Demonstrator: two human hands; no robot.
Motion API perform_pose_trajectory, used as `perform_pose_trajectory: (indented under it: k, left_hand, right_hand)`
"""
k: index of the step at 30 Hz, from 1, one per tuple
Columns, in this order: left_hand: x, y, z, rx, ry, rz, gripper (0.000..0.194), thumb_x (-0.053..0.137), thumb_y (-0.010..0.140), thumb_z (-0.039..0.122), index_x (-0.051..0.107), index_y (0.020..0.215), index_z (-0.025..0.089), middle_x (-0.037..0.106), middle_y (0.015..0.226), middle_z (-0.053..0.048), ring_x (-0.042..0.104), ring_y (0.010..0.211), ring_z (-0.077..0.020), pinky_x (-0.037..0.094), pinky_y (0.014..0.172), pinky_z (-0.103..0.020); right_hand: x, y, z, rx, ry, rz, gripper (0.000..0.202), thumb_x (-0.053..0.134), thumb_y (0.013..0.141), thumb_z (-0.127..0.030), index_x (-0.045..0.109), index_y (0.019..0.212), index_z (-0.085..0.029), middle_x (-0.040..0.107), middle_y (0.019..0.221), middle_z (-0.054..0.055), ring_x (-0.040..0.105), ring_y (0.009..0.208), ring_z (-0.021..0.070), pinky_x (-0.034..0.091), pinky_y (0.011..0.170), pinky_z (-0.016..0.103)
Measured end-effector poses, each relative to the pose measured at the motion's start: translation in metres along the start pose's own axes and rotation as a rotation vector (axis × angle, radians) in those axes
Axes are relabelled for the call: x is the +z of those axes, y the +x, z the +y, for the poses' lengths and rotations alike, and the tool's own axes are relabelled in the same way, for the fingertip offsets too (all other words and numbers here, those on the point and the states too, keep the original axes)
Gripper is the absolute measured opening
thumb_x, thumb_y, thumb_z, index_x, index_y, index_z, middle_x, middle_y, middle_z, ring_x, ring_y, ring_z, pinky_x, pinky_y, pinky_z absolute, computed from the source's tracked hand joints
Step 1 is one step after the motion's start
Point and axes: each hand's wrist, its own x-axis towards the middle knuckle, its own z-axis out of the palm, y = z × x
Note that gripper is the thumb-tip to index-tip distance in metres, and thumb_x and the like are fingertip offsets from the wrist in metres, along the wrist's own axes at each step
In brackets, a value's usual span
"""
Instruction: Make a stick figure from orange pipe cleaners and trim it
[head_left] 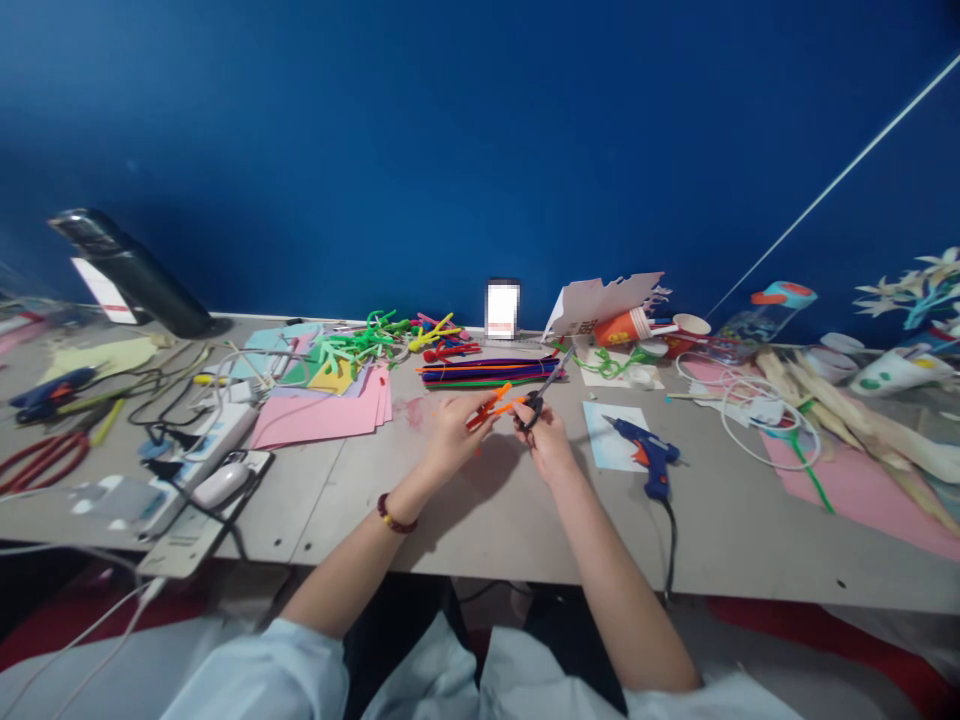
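Observation:
My left hand (451,438) is closed on orange pipe cleaners (495,402), whose ends stick out past the fingertips toward the right. My right hand (553,446) grips scissors (534,408) by their black handles, the blades pointing up and away to the right. An orange piece also shows at the right fingertips; whether it joins the left hand's piece I cannot tell. Both hands hover close together above the table. Just beyond them lies a bundle of purple, orange, red and green pipe cleaners (487,374).
A blue glue gun (651,455) rests on light blue paper to the right. Pink sheets (322,418) and bent green pipe cleaners (364,342) lie left. A phone (502,310) stands against the blue wall. At far left are a power strip (196,470) and a black bottle (154,280).

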Motion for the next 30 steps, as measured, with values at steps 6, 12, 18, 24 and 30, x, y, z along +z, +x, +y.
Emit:
perform_pose_trajectory:
  k: [6,12,18,24,30]
  left_hand:
    - [0.001,-0.001,-0.008,0.094,0.142,0.045,0.019,0.067,0.071,0.026,0.072,0.089,0.028,0.071,0.091,-0.007,0.061,0.084,-0.0222,0.034,0.09,-0.038]
    - [0.001,-0.001,-0.009,0.058,0.088,0.057,0.016,0.067,0.072,0.031,0.072,0.087,0.028,0.072,0.089,-0.006,0.061,0.083,-0.0227,0.032,0.093,-0.04]
    - [-0.003,0.001,-0.012,0.072,0.119,0.087,0.014,0.068,0.07,0.027,0.072,0.083,0.029,0.072,0.086,-0.006,0.061,0.082,-0.0229,0.028,0.098,-0.042]
    - [-0.009,0.002,-0.018,0.167,0.317,0.059,0.022,0.059,0.075,0.02,0.07,0.091,0.029,0.07,0.085,-0.005,0.061,0.082,-0.0215,0.023,0.1,-0.042]
    - [-0.014,0.006,-0.025,0.224,0.375,0.091,0.022,0.06,0.073,0.017,0.07,0.089,0.029,0.069,0.081,-0.005,0.061,0.076,-0.0204,0.028,0.094,-0.04]
  right_hand:
    - [-0.002,0.003,0.001,-0.018,0.095,0.11,0.037,0.074,0.056,-0.045,0.057,0.076,-0.019,0.058,0.064,-0.002,0.043,0.045,0.0071,0.028,0.038,0.022]
    - [-0.007,0.007,0.001,-0.014,0.016,0.225,0.041,0.068,0.06,-0.055,0.047,0.062,-0.02,0.051,0.056,-0.004,0.041,0.042,0.0068,0.029,0.037,0.022]
    - [-0.006,0.002,-0.004,0.059,-0.224,0.038,0.043,0.062,0.064,-0.061,0.05,0.062,-0.02,0.048,0.052,-0.005,0.038,0.04,0.0067,0.027,0.038,0.023]
    - [-0.019,0.005,-0.006,0.177,-0.392,-0.183,0.039,0.066,0.064,-0.056,0.056,0.066,-0.018,0.049,0.054,-0.004,0.036,0.042,0.0058,0.023,0.037,0.019]
    - [-0.025,0.003,-0.01,0.212,-0.47,-0.322,0.033,0.068,0.065,-0.049,0.055,0.069,-0.019,0.044,0.054,-0.006,0.035,0.045,0.0063,0.022,0.039,0.019]
